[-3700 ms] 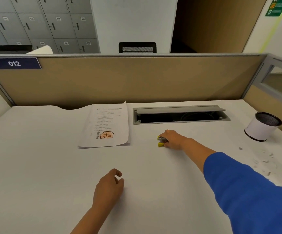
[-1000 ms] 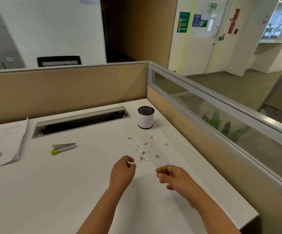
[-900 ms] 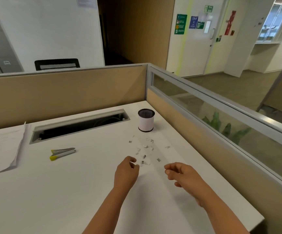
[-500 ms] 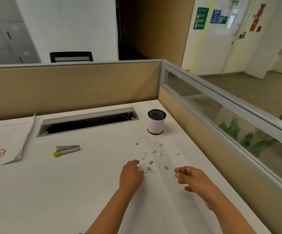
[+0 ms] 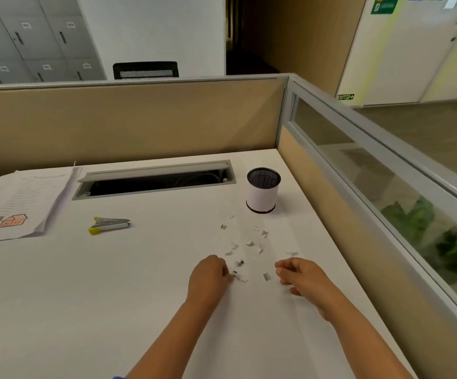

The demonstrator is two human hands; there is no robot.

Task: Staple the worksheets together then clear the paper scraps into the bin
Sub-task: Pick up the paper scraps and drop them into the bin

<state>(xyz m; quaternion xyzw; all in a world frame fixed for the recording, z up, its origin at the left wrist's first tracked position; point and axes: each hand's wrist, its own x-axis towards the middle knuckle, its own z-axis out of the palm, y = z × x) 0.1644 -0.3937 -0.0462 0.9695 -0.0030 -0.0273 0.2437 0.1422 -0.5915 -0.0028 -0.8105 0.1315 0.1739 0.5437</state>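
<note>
Several small white paper scraps (image 5: 249, 246) lie scattered on the white desk (image 5: 90, 291), in front of a small round bin (image 5: 262, 191) with a white wall and black mesh rim. My left hand (image 5: 210, 276) rests on the desk at the near left edge of the scraps, fingers curled down against one piece. My right hand (image 5: 301, 277) hovers at the near right edge, fingers loosely bent with nothing in them. The worksheets (image 5: 16, 206), with an orange house drawing, lie at the far left. A silver and yellow stapler (image 5: 109, 225) lies next to them.
An open grey cable tray (image 5: 153, 180) is set into the desk behind the stapler. Tan partitions (image 5: 139, 121) close off the back, and a partition with a glass panel (image 5: 386, 192) runs along the right side. The desk edge runs along that right partition.
Since 3.7 s ago my right hand has let go of the stapler and the view has turned right. In the last second both hands have moved forward up to the scraps.
</note>
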